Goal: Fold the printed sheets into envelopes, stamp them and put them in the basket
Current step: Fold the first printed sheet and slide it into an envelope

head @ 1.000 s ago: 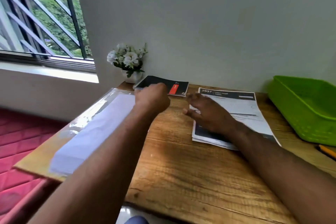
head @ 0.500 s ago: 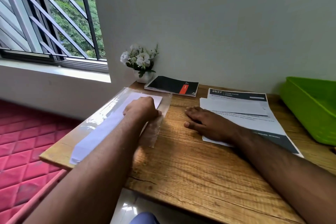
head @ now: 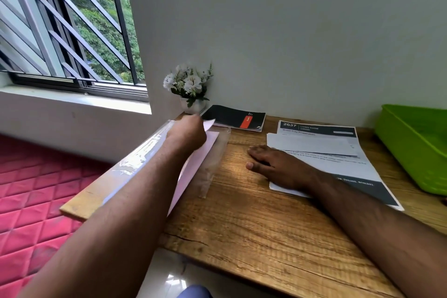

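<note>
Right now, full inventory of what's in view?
wooden table: 1, brown, against wall
clear plastic packet of white envelopes: 1, table's left edge
black spiral notebook with red label: 1, back of table
white flowers in white pot: 1, back corner
printed sheets: stack, white and dark grey, centre-right
green plastic basket: 1, far right
left hand: on packet, pinching a white envelope corner
right hand: flat, at sheets' left edge
</note>
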A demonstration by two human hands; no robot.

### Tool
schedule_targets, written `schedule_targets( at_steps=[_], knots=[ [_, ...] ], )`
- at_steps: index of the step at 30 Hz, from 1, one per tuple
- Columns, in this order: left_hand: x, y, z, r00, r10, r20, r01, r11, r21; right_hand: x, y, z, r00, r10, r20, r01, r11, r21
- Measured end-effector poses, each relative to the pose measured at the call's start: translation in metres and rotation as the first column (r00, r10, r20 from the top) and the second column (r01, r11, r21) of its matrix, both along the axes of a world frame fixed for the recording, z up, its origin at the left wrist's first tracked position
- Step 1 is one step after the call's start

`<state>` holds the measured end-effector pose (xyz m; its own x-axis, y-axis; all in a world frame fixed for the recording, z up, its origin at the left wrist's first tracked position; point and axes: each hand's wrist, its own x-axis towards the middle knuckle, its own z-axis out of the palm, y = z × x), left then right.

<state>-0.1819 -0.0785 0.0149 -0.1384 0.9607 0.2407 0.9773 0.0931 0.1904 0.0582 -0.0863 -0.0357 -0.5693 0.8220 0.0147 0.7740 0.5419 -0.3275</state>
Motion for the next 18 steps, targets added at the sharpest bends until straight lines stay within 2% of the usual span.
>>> schedule_targets(
  at_steps=[2,4,6,8,10,11,13,14,16,18],
  knots=[
    [0.006,-0.006,0.026,0.999,0.001,0.040,-0.004,0.997,0.073,0.002,-0.002,0.003,0.988,-0.042,-0.150,0.041,0.999,-0.005],
    [0.016,-0.013,0.062,0.996,-0.026,0.085,0.010,0.983,0.186,0.005,-0.001,0.009,0.913,-0.111,-0.394,0.110,0.994,-0.025],
    [0.028,-0.020,0.100,0.986,-0.087,0.145,0.036,0.944,0.327,0.008,0.002,0.015,0.772,-0.151,-0.618,0.108,0.988,-0.107],
    [0.044,-0.023,0.131,0.935,-0.230,0.270,0.083,0.882,0.464,0.010,0.003,0.022,0.563,-0.177,-0.807,-0.019,0.974,-0.226],
    [0.058,-0.020,0.146,0.807,-0.408,0.426,0.081,0.791,0.606,0.014,0.002,0.032,0.308,-0.267,-0.913,-0.179,0.927,-0.331],
    [0.064,-0.014,0.146,0.753,-0.459,0.471,0.043,0.749,0.661,0.019,0.002,0.037,0.220,-0.299,-0.928,-0.229,0.909,-0.347],
    [0.076,0.005,0.130,0.702,-0.425,0.572,-0.113,0.726,0.678,0.029,-0.001,0.045,0.118,-0.342,-0.932,-0.240,0.901,-0.361],
    [0.082,0.016,0.115,0.645,-0.399,0.651,-0.205,0.731,0.651,0.034,-0.001,0.046,0.069,-0.365,-0.928,-0.204,0.906,-0.372],
    [0.091,0.037,0.080,0.465,-0.371,0.804,-0.341,0.763,0.549,0.046,0.003,0.047,-0.020,-0.416,-0.909,-0.106,0.905,-0.411],
    [0.098,0.054,0.047,0.265,-0.350,0.898,-0.444,0.783,0.436,0.058,0.008,0.046,-0.073,-0.463,-0.883,-0.085,0.885,-0.457]
  ],
)
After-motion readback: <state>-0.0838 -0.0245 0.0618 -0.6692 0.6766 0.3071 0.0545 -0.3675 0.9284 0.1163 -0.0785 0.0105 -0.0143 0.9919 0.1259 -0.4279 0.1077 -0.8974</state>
